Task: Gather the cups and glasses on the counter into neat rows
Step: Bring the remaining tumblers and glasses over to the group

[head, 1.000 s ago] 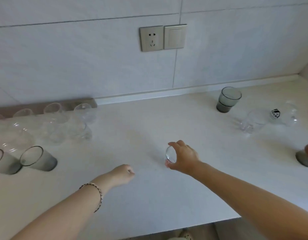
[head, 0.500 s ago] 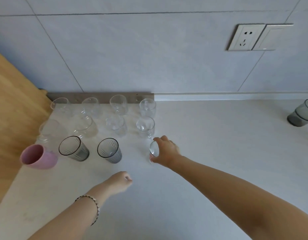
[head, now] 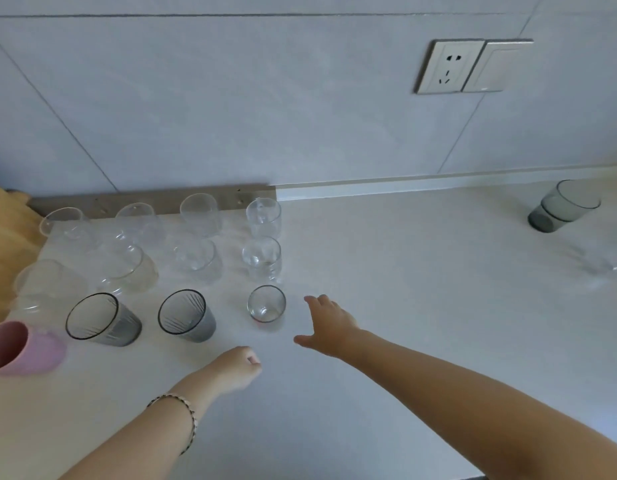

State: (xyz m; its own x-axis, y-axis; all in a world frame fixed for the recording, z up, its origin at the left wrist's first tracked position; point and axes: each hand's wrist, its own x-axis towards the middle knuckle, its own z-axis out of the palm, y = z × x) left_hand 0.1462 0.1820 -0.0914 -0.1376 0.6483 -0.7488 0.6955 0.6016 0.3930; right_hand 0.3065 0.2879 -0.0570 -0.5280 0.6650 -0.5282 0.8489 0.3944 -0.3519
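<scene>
Bare counter (head: 421, 299) lay open between the small clear glass (head: 266, 304) ending the front row and the grey tumbler (head: 563, 207) far right. Leftward, close-set rows of glasses (head: 192, 259) blocked any low pass; the wall (head: 265, 116) closed the back.

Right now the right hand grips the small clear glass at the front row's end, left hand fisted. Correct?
Not quite. In the head view the right hand is open, fingers spread, just right of the small clear glass and not touching it. The rest holds: front row's end, left hand fisted.
</scene>
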